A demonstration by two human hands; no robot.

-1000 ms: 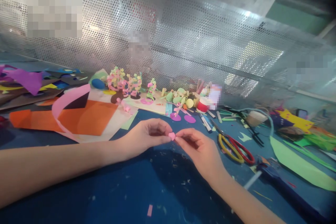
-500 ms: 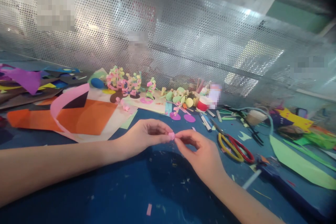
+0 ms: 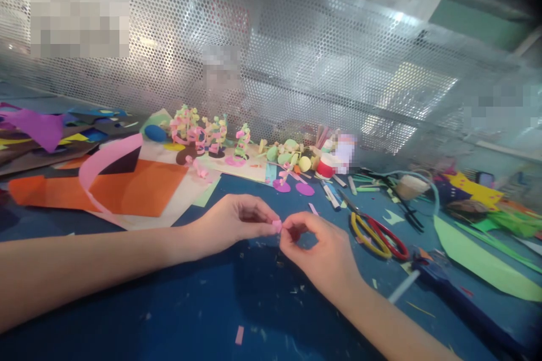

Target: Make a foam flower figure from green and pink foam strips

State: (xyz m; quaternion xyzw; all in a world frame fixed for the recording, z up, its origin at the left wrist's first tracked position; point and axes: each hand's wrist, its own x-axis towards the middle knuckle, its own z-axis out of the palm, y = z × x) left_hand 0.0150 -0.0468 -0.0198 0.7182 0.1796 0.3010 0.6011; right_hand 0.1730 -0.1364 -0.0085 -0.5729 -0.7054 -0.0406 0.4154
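Between my hands, above the blue table (image 3: 190, 304), is a small pink piece of paper (image 3: 276, 226), rolled or folded; its exact form is too small to tell. My left hand (image 3: 231, 217) pinches it from the left between thumb and fingertips. From the right, my right hand (image 3: 324, 242) pinches at its edge, thumb and forefinger pressed together in a ring. A pink paper scrap (image 3: 239, 335) lies on the table nearer to me. Two purple paper discs (image 3: 305, 188) lie beyond my hands, one bearing a small pink paper curl (image 3: 288, 172).
Scissors (image 3: 376, 235) with yellow and red handles and a dark blue glue gun (image 3: 461, 296) lie at my right. Orange paper (image 3: 144, 186) and a curved pink strip (image 3: 91, 172) are at left. Several curled-paper figures (image 3: 186, 130) stand behind, before a perforated metal screen (image 3: 288, 56).
The fingers of my right hand have closed into a tighter ring and shifted slightly down at the pink piece. My left hand keeps its pinch.
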